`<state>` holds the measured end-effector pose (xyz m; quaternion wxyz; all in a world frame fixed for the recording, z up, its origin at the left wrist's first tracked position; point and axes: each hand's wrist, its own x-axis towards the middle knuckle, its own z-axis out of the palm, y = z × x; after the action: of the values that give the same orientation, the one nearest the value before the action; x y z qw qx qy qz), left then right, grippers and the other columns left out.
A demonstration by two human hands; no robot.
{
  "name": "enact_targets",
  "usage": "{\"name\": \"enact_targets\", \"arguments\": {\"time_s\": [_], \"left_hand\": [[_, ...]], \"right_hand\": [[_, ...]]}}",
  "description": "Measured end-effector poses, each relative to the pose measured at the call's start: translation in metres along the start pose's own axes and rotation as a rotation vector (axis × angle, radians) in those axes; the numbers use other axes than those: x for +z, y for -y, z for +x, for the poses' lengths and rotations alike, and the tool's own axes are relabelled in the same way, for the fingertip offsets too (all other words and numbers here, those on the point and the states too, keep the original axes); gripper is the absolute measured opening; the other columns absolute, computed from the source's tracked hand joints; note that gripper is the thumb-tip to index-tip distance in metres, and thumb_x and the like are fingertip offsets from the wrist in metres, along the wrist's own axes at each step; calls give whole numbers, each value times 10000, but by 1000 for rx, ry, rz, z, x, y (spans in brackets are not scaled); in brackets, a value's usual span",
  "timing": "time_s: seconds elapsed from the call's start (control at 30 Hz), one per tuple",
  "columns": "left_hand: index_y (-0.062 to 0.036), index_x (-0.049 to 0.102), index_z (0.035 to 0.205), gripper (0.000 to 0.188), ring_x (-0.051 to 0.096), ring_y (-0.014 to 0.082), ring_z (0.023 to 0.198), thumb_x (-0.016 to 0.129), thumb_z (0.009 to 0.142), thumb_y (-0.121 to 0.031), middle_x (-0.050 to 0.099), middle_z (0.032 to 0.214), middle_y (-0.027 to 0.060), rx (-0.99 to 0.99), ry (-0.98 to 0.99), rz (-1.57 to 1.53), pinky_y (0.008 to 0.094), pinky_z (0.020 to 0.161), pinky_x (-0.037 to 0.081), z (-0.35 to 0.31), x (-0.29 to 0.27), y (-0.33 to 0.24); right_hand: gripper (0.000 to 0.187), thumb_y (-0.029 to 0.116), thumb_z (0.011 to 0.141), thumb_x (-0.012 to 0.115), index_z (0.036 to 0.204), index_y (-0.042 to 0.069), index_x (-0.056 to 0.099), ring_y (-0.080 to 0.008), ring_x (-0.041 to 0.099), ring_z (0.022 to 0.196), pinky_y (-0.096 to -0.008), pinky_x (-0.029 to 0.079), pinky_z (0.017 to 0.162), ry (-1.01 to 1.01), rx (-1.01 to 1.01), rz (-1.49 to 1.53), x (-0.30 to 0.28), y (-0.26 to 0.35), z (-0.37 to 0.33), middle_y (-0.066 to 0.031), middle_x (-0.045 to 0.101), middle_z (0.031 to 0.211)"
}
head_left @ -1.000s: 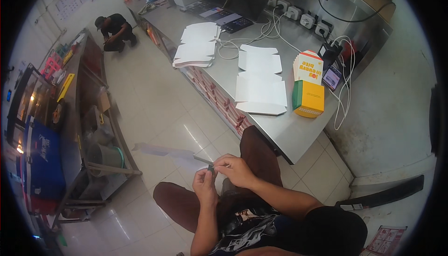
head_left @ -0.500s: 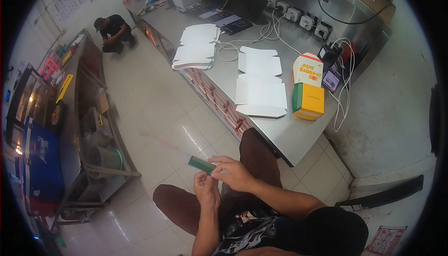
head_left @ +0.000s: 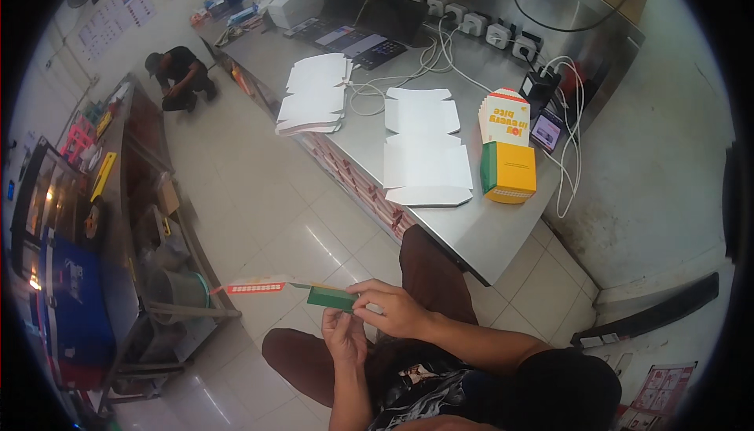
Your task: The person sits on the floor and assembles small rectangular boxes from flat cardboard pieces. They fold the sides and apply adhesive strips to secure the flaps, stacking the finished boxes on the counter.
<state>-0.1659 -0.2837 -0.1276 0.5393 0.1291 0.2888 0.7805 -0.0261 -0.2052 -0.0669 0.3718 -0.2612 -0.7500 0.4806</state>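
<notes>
Two hands on one carton blank (head_left: 330,298): L hand (head_left: 342,335) has fingers pinched narrow at the lower edge of its green panel, R hand (head_left: 390,310) grips the panel's R end, thumb & fingers close together. Blank sits above the person's lap, its far end w/ red-&-white strip sticking out L over the floor (head_left: 302,231). Green panel looks angled at a crease; rest is stretched out, so prob. only partly folded, not a box yet.

Just beyond, on the steel counter (head_left: 467,236): yellow-&-green box (head_left: 516,170), formed, w/ several printed panels (head_left: 506,119) layered behind it; looks like a nest of finished ones, exact no. can't tell. To its L, white blanks (head_left: 428,160) lying flat, & further L another white stack (head_left: 314,91), also flat. So approx.: some done, one in hand, two piles unfolded.

Phone (head_left: 547,131) & white cables (head_left: 579,117) by the box's R side. Far L, co-worker (head_left: 181,77) crouches near the wall, well apart.
</notes>
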Motion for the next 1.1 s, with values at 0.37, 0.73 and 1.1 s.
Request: {"name": "enact_targets", "arguments": {"time_s": [0.37,0.73,1.1], "left_hand": [[-61,539,1220,263,625,234,1126,619,970,-34,599,1229,112,-156,9,63,422,1002,543,0,5,14],[-57,464,1347,390,661,188,912,612,987,-34,605,1015,71,-419,0,780,437,764,660,0,2,30],[-11,555,1268,365,667,153,875,706,937,-47,655,989,78,-489,196,1194,277,611,575,11,1,48]], "right_hand": [[112,113,935,645,967,11,610,-357,628,1081,-409,510,931,-55,73,-20,-5,-21,-16,-169,584,1235],[528,70,895,695,1383,4,504,-284,642,1142,-407,546,955,-124,487,288,4,-101,-67,-190,601,1281],[534,142,926,706,1390,-43,515,-288,654,1130,-386,549,951,-262,455,271,9,-126,-65,-215,632,1243]]}}
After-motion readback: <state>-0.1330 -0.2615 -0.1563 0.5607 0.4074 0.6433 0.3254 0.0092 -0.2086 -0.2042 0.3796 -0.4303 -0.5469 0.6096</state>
